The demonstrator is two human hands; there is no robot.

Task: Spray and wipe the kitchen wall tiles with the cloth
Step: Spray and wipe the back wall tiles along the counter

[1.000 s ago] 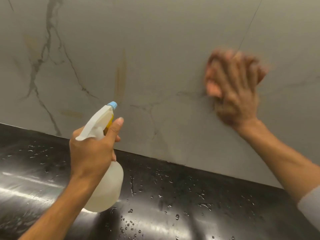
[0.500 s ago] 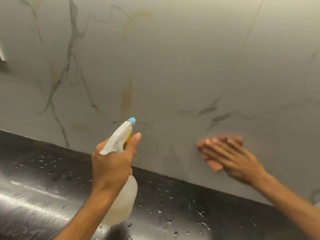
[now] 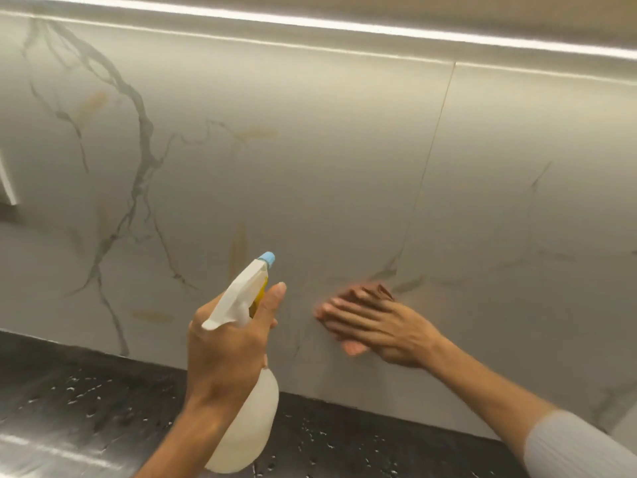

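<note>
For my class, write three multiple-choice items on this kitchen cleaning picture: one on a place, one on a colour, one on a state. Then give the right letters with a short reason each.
1. Where is the right hand?
A. flat on the grey marble-look wall tiles
B. on the black worktop
C. on the bottle

2. What colour is the nozzle tip of the white plastic spray bottle?
A. red
B. light blue
C. green

3. How is the spray bottle held?
A. lying on the black wet worktop
B. hanging from the wall
C. upright in the left hand

Answers:
1 A, palm pressed to the tiles over a brownish cloth.
2 B, blue tip tops the white head.
3 C, fingers wrap its neck.
</note>
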